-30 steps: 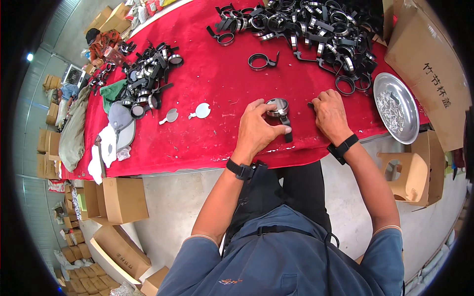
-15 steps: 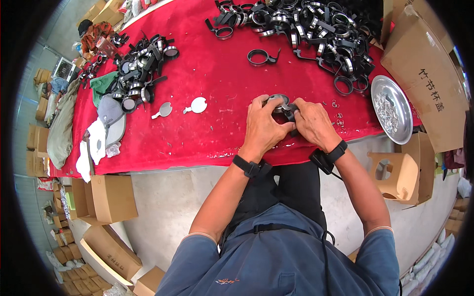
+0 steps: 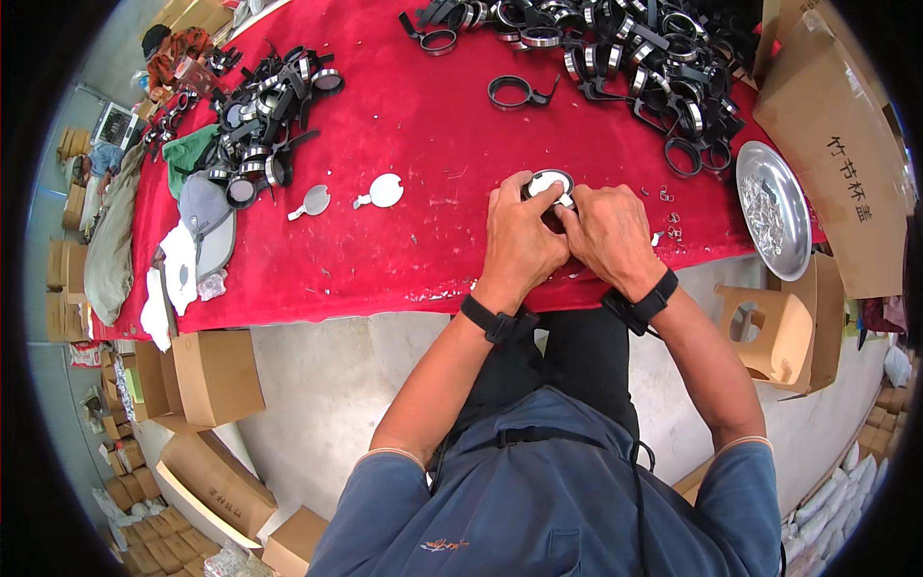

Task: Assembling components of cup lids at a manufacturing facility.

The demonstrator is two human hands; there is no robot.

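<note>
Close to the table's front edge, both my hands close on a round black-rimmed lid, its pale disc face turned up. My left hand grips its left side, with the thumb lying on the disc. My right hand pinches the near right side, where the fingers hide most of the part below the rim. A loose black ring with a handle lies beyond my hands. To their left rest two pale flat discs with tabs, a white disc and a grey disc.
A large pile of black lids covers the far right, and a smaller pile of lids stands left. Small metal clips fill a steel tray beside a carton. A grey cap lies left. Another person sits far left.
The held piece, earlier showing a dark ring with a strap, now shows a pale disc on top. My right hand has shifted its fingers at the rim. The view has tilted slightly.
</note>
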